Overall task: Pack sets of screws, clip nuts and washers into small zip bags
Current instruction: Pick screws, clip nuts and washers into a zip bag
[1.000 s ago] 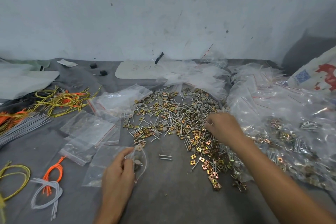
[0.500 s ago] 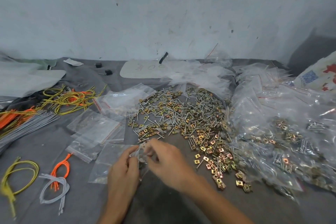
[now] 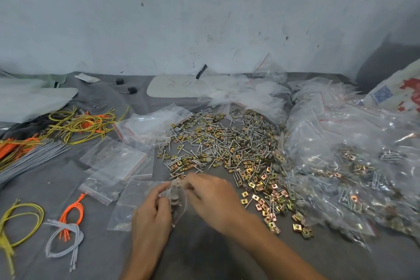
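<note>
A small clear zip bag (image 3: pixel 176 198) with grey washers inside hangs between both hands near the table's front. My left hand (image 3: pixel 151 218) grips its left side with curled fingers. My right hand (image 3: pixel 211 198) has its fingertips at the bag's mouth, pinching there; what it pinches is blurred. Just beyond lies a wide loose pile of screws, brass clip nuts and grey washers (image 3: pixel 227 150). Empty zip bags (image 3: pixel 118 166) lie flat to the left of the pile.
Filled bags (image 3: pixel 350 166) heap up on the right. Yellow, orange and grey wire bundles (image 3: pixel 68 127) lie at the left, with small loops (image 3: pixel 66 227) near the front left. A white board (image 3: pixel 172 86) rests by the back wall.
My right hand left the pile and came back to the bag held by my left hand, and now works at its mouth. The left hand lifted the bag slightly.
</note>
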Demonstrator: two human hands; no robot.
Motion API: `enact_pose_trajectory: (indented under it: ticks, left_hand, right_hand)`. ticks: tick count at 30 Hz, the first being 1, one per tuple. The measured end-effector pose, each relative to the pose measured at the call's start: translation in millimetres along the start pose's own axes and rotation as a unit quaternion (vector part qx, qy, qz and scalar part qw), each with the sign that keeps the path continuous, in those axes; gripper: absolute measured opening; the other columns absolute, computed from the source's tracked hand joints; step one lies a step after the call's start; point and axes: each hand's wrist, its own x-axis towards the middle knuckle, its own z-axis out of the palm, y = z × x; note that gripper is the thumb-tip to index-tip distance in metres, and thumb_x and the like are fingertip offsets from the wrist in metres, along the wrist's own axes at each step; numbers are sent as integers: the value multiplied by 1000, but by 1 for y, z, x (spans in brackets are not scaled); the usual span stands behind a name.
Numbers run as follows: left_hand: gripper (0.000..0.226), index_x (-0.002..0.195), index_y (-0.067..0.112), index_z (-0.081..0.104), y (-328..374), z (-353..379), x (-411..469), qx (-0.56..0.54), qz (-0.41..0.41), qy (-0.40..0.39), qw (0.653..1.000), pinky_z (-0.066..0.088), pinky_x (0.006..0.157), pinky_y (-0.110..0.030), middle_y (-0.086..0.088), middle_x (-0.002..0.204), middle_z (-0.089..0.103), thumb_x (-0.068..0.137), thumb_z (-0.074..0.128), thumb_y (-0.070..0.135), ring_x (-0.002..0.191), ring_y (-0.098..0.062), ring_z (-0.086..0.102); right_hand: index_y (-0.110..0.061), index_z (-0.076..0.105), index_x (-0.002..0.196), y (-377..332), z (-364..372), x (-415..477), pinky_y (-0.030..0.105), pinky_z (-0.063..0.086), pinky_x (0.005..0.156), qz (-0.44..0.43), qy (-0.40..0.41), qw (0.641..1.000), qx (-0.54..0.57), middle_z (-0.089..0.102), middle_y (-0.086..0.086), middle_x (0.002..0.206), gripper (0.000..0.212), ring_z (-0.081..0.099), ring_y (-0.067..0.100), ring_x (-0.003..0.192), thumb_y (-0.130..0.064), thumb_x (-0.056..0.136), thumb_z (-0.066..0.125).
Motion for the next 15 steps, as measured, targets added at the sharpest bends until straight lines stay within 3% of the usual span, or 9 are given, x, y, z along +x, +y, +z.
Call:
enact_pose_trajectory:
  ticks: [4, 9, 13, 15]
  left_hand:
    - [34, 105, 44, 70, -4, 1, 1, 7, -2, -5, 1000, 53, 67, -29, 24, 84, 70, 97, 52, 16, 72, 0, 64]
    - [32, 108, 41, 71, -5, 3, 1, 7, 0, -6, 1000, 54, 68, -35, 23, 83, 71, 98, 52, 18, 72, -2, 64]
    - [31, 107, 40, 71, -5, 3, 1, 7, -2, -5, 1000, 54, 66, -34, 25, 84, 70, 98, 52, 18, 72, -3, 64]
    - [31, 108, 40, 71, -5, 4, 1, 7, -4, -6, 1000, 54, 67, -34, 24, 84, 70, 98, 52, 19, 73, -3, 64]
  right_hand:
    - [-32, 56, 99, 41, -46, -5, 39, 52, 79, 66, -11, 995, -75, 67, -10, 97, 7, 61, 17, 90, -26, 97, 51]
    - [-26, 65, 100, 105, -102, -8, 37, 50, 95, 167, -9, 962, -214, 69, -9, 93, 19, 60, 16, 94, -17, 101, 49]
    - [-22, 67, 94, 130, -116, -10, 34, 49, 79, 208, -68, 933, -287, 67, -2, 90, 24, 56, 20, 96, -6, 94, 48]
    - [-20, 66, 88, 136, -117, -12, 33, 50, 81, 209, -100, 922, -310, 65, -2, 87, 23, 54, 19, 95, -6, 93, 50]
